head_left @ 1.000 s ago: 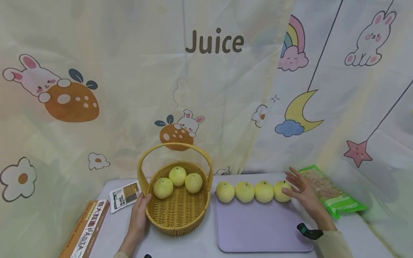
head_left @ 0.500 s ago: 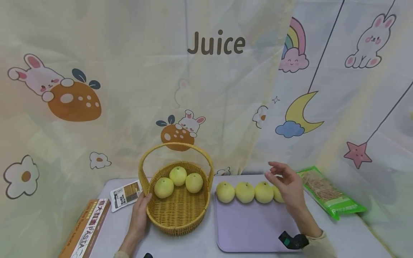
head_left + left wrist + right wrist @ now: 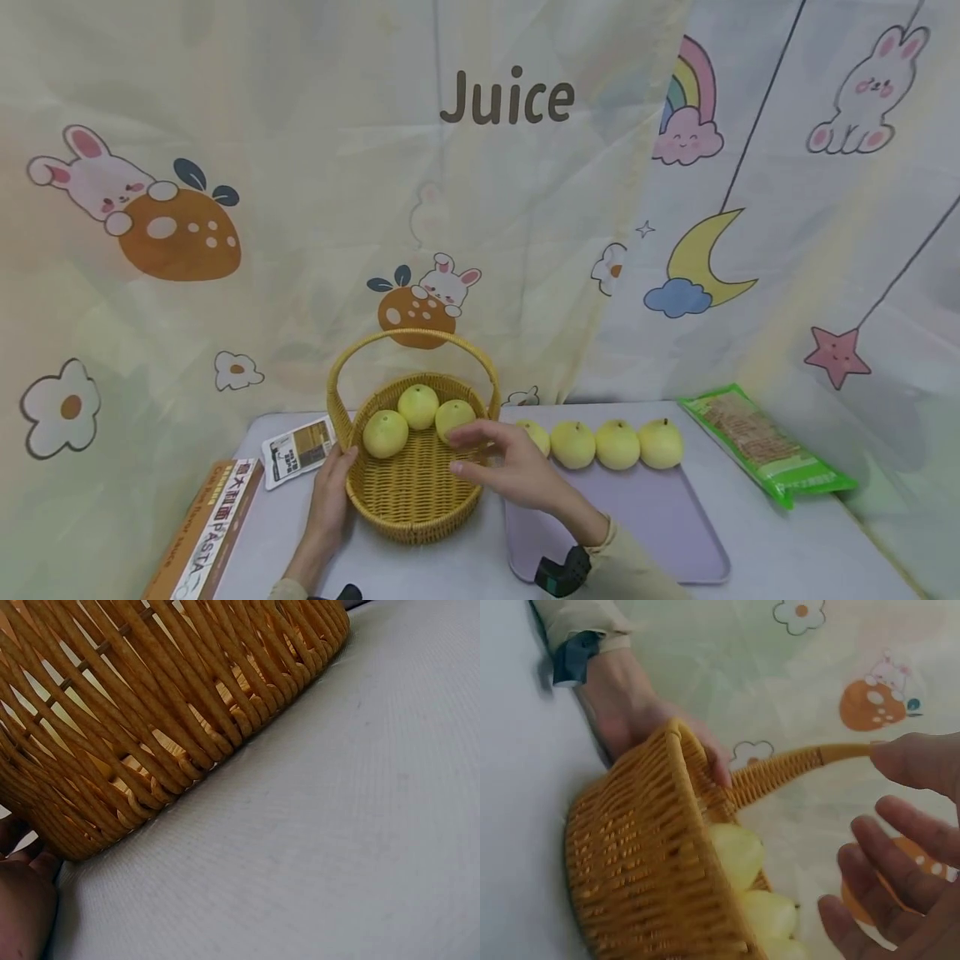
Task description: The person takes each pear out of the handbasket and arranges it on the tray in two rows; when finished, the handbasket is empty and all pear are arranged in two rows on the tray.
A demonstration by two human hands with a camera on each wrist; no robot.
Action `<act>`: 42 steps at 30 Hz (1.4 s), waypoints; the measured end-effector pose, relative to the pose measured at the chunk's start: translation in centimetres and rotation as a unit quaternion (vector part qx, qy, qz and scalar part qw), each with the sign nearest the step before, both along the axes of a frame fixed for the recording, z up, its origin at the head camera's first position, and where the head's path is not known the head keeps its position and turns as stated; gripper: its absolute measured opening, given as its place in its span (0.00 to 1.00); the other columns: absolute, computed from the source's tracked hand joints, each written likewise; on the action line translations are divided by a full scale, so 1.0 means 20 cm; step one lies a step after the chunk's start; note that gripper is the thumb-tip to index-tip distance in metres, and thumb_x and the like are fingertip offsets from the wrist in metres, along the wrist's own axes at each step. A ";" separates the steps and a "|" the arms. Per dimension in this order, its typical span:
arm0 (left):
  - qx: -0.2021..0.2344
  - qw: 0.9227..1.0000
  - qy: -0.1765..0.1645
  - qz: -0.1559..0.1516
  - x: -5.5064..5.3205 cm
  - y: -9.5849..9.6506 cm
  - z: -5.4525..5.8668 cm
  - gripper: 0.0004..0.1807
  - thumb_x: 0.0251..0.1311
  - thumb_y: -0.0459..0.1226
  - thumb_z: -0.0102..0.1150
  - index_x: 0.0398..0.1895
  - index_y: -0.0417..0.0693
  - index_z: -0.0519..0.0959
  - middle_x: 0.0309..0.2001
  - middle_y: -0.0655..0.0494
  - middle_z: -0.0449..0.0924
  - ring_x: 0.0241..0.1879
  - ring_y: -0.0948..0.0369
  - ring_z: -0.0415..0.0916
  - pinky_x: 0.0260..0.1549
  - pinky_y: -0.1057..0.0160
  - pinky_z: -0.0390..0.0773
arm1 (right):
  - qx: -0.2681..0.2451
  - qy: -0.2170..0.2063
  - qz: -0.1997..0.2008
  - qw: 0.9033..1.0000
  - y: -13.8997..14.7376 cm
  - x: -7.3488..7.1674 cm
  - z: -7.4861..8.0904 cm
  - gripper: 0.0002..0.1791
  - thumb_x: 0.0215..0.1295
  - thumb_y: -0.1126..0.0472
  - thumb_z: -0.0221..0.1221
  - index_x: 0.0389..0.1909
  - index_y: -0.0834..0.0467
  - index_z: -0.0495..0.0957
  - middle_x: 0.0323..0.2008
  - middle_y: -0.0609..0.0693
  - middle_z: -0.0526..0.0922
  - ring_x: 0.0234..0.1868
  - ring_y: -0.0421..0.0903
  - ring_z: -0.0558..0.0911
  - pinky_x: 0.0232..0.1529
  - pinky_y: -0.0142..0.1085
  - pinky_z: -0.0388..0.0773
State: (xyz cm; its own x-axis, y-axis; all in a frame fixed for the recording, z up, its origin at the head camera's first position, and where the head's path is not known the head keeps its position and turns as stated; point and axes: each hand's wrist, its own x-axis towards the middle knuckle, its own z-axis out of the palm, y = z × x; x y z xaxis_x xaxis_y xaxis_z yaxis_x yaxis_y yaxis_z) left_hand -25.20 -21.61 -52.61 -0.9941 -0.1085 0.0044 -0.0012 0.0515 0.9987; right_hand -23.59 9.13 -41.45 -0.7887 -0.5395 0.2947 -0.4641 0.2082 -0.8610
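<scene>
A wicker basket with a tall arched handle stands at the table's middle, with 3 round yellow pears toward its back. My left hand grips the basket's left side by the handle's foot; in the right wrist view its fingers reach over the rim. Over the basket's right rim, my right hand is empty, fingers apart and slightly bent, and it covers part of the right pear. Several more pears line the back edge of a lilac tray; the leftmost is partly hidden by the right hand.
A green-edged food bag lies right of the tray. Left of the basket are a small white-and-brown pouch and a pasta box. A printed curtain hangs right behind the table.
My right hand has swung left from the rightmost pear on the tray, across the row, to the basket's right rim. The left hand stays at the basket, and the pears have not moved.
</scene>
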 end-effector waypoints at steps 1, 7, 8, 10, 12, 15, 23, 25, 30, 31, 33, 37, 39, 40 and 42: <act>-0.002 1.000 -0.001 -0.001 0.00 0.00 0.00 0.39 0.84 0.54 0.37 0.88 0.47 0.44 0.88 0.45 0.41 0.87 0.44 0.37 0.85 0.38 0.39 | 0.011 -0.006 0.009 1.000 -0.03 -0.01 0.00 0.21 0.73 0.55 0.68 0.64 0.54 0.82 0.59 0.48 0.87 0.59 0.47 0.85 0.60 0.48 0.86; -0.010 1.000 -0.006 0.000 0.00 0.00 -0.01 0.39 0.84 0.55 0.37 0.88 0.46 0.44 0.88 0.45 0.41 0.87 0.44 0.37 0.85 0.39 0.39 | 0.081 -0.013 0.038 0.996 -0.18 -0.11 0.01 0.32 0.72 0.49 0.68 0.75 0.49 0.72 0.63 0.48 0.84 0.64 0.56 0.83 0.61 0.42 0.86; -0.010 1.000 -0.006 0.001 0.00 0.00 -0.01 0.39 0.84 0.55 0.37 0.88 0.46 0.44 0.88 0.45 0.41 0.87 0.44 0.37 0.85 0.39 0.39 | 0.095 -0.013 0.037 0.995 -0.20 -0.13 0.01 0.34 0.72 0.48 0.67 0.76 0.49 0.70 0.64 0.49 0.84 0.64 0.57 0.83 0.61 0.41 0.85; -0.009 1.000 -0.006 0.003 0.00 0.00 -0.01 0.39 0.84 0.55 0.38 0.88 0.46 0.45 0.87 0.45 0.42 0.87 0.44 0.38 0.85 0.39 0.40 | 0.123 -0.014 0.031 0.992 -0.25 -0.17 0.02 0.37 0.71 0.46 0.67 0.77 0.49 0.68 0.66 0.51 0.83 0.65 0.57 0.82 0.63 0.44 0.85; -0.008 1.000 -0.006 0.002 0.00 -0.01 -0.01 0.39 0.84 0.55 0.37 0.88 0.46 0.45 0.87 0.44 0.42 0.87 0.44 0.39 0.85 0.39 0.40 | 0.153 -0.015 0.014 0.988 -0.29 -0.20 0.02 0.39 0.70 0.44 0.68 0.78 0.50 0.68 0.67 0.54 0.82 0.66 0.57 0.82 0.63 0.46 0.84; -0.005 1.000 -0.006 0.000 0.01 -0.01 -0.02 0.39 0.84 0.54 0.37 0.88 0.47 0.44 0.87 0.45 0.42 0.86 0.43 0.39 0.85 0.39 0.41 | 0.174 -0.023 -0.015 0.984 -0.35 -0.24 0.03 0.41 0.68 0.44 0.70 0.77 0.54 0.69 0.68 0.59 0.80 0.66 0.59 0.82 0.63 0.50 0.84; -0.012 1.000 -0.009 -0.002 0.02 -0.02 -0.02 0.38 0.85 0.55 0.35 0.88 0.50 0.43 0.88 0.46 0.40 0.87 0.43 0.37 0.84 0.38 0.40 | 0.201 0.011 -0.046 0.979 -0.50 -0.30 0.03 0.42 0.62 0.44 0.76 0.74 0.55 0.74 0.69 0.59 0.80 0.66 0.59 0.82 0.63 0.47 0.84; -0.010 1.000 -0.005 -0.003 0.02 -0.02 -0.02 0.38 0.85 0.55 0.35 0.88 0.50 0.44 0.88 0.47 0.41 0.87 0.44 0.38 0.84 0.38 0.41 | 0.214 0.029 -0.051 0.975 -0.53 -0.32 0.02 0.41 0.61 0.45 0.76 0.72 0.55 0.75 0.68 0.59 0.81 0.66 0.57 0.82 0.63 0.46 0.83; 0.000 1.000 0.004 -0.001 0.02 -0.01 -0.01 0.37 0.85 0.54 0.36 0.88 0.49 0.46 0.87 0.46 0.44 0.86 0.44 0.40 0.84 0.38 0.42 | 0.258 0.065 -0.077 0.961 -0.59 -0.35 -0.01 0.38 0.61 0.45 0.76 0.70 0.54 0.78 0.64 0.55 0.84 0.64 0.53 0.83 0.62 0.46 0.83; 0.003 1.000 0.006 -0.001 0.02 -0.01 -0.01 0.37 0.85 0.54 0.36 0.88 0.48 0.46 0.87 0.46 0.44 0.86 0.44 0.40 0.84 0.38 0.42 | 0.266 0.071 -0.082 0.958 -0.60 -0.35 -0.02 0.38 0.61 0.45 0.76 0.70 0.54 0.78 0.63 0.54 0.85 0.64 0.52 0.83 0.62 0.46 0.84; 0.006 1.000 0.010 0.000 0.02 0.00 -0.01 0.37 0.85 0.53 0.36 0.87 0.46 0.47 0.87 0.44 0.45 0.86 0.43 0.41 0.84 0.37 0.42 | 0.281 0.080 -0.087 0.952 -0.62 -0.36 -0.04 0.37 0.62 0.44 0.76 0.69 0.55 0.79 0.62 0.52 0.86 0.63 0.52 0.84 0.62 0.46 0.84; 0.008 1.000 0.011 -0.002 0.01 0.00 -0.01 0.37 0.85 0.53 0.37 0.87 0.47 0.47 0.87 0.44 0.45 0.86 0.43 0.41 0.84 0.37 0.42 | 0.311 0.100 -0.098 0.940 -0.64 -0.37 -0.05 0.37 0.63 0.41 0.74 0.68 0.54 0.80 0.61 0.49 0.87 0.61 0.49 0.85 0.59 0.44 0.85; 0.006 1.000 0.010 -0.003 0.01 0.00 -0.01 0.37 0.85 0.53 0.37 0.88 0.48 0.47 0.87 0.45 0.45 0.86 0.43 0.41 0.84 0.38 0.42 | 0.321 0.104 -0.103 0.936 -0.64 -0.38 -0.06 0.37 0.63 0.40 0.74 0.68 0.54 0.80 0.61 0.49 0.87 0.61 0.49 0.85 0.58 0.43 0.86; 0.006 1.000 0.007 -0.003 0.01 0.00 -0.01 0.37 0.85 0.54 0.37 0.88 0.49 0.47 0.87 0.46 0.45 0.86 0.44 0.41 0.85 0.39 0.43 | 0.324 0.105 -0.104 0.934 -0.65 -0.39 -0.06 0.38 0.63 0.39 0.74 0.68 0.54 0.80 0.61 0.49 0.87 0.60 0.49 0.85 0.58 0.43 0.86; 0.005 1.000 0.006 -0.004 0.01 0.00 -0.01 0.37 0.85 0.54 0.37 0.88 0.50 0.47 0.87 0.46 0.45 0.86 0.44 0.41 0.84 0.39 0.43 | 0.328 0.101 -0.104 0.933 -0.65 -0.40 -0.05 0.38 0.63 0.39 0.74 0.68 0.54 0.79 0.62 0.49 0.86 0.61 0.50 0.85 0.58 0.44 0.86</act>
State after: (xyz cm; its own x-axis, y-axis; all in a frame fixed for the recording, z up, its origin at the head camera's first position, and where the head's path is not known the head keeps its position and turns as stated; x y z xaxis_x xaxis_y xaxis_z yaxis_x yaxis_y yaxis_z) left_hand -25.09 -21.56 -52.85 -0.9948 -0.1010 0.0153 0.0112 0.0413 0.9991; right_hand -31.52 -3.87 -42.52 -0.8606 -0.4978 0.1077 -0.4938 0.7637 -0.4158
